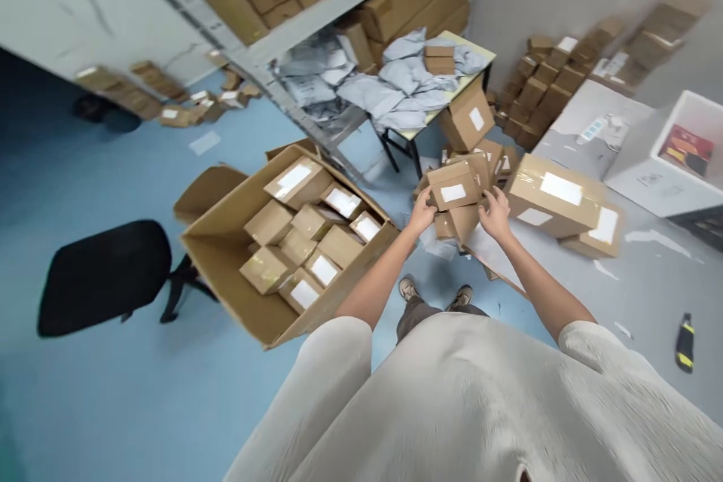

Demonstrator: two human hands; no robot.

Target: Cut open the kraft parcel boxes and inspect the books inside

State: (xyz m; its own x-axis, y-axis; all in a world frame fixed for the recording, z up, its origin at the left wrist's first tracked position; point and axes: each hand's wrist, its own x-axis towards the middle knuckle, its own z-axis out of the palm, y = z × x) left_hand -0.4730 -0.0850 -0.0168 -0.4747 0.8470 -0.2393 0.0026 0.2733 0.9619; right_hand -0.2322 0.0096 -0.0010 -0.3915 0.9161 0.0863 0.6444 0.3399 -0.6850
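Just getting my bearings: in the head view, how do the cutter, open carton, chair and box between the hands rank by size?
1. Open carton
2. Black chair
3. Box between the left hand and right hand
4. Cutter
Nearness to the camera differs, so true sizes are unsure.

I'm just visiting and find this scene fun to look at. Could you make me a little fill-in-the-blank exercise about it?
1. The small cardboard box between the left hand and the right hand carries a label coloured ____.
2. The large open carton, with smaller boxes inside, is on the side of the ____ hand.
3. The utility knife on the grey tabletop is black and ____.
4. The floor near the black chair is ____.

Missing words: white; left; yellow; blue.
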